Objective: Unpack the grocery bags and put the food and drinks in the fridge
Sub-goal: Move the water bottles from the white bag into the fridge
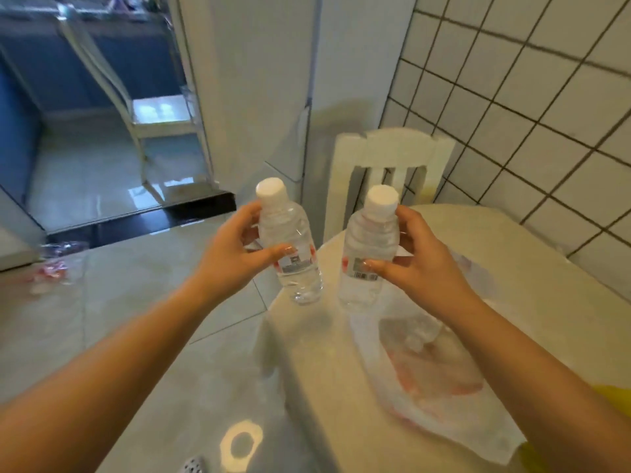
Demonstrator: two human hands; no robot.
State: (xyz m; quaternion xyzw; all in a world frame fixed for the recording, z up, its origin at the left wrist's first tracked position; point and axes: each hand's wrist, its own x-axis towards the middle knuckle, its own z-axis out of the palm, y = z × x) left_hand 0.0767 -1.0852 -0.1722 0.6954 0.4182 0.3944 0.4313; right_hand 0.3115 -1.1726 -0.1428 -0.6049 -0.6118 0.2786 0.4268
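Above a pale table (532,302) bearing a plastic bag (426,377), two bottles are gripped: left bottle (290,244) by left hand (235,254), right bottle (367,257) by right hand (420,257).

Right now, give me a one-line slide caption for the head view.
Left hand and right hand each hold a capped water bottle above the table beside an emptied plastic bag.

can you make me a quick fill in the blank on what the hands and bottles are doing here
1. Each hand holds one clear water bottle with a ____ cap.
2. The left hand holds the left bottle, and the right hand holds the ____ bottle.
3. The plastic bag lies flat on the ____.
4. Behind the table stands a white ____.

Missing words: white; right; table; chair
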